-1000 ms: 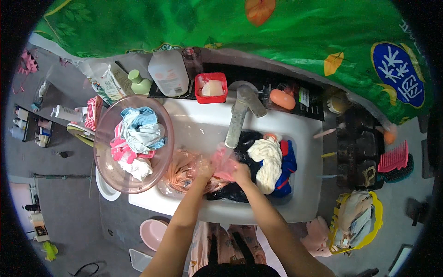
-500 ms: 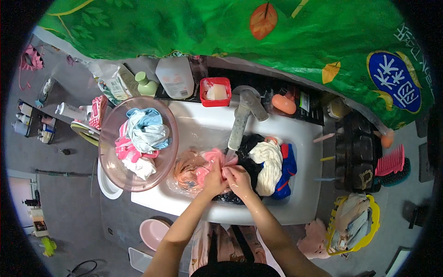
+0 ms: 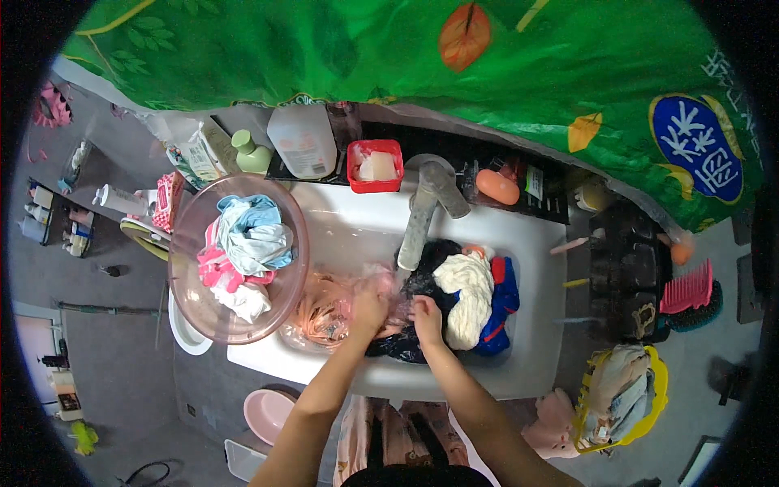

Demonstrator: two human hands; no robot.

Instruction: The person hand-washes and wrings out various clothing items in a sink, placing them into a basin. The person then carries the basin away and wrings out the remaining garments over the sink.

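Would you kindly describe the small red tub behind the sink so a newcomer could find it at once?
Start at the white sink and follow the grey tap back to the dark ledge behind it. Just left of the tap's base sits the small red tub, holding a pale soap-like block. It is the only red, square, open container there; the neighbours to its left are a big whitish jug and a pale green bottle.

Head cam looks down, prob. close, over sink (image 3: 535, 243).
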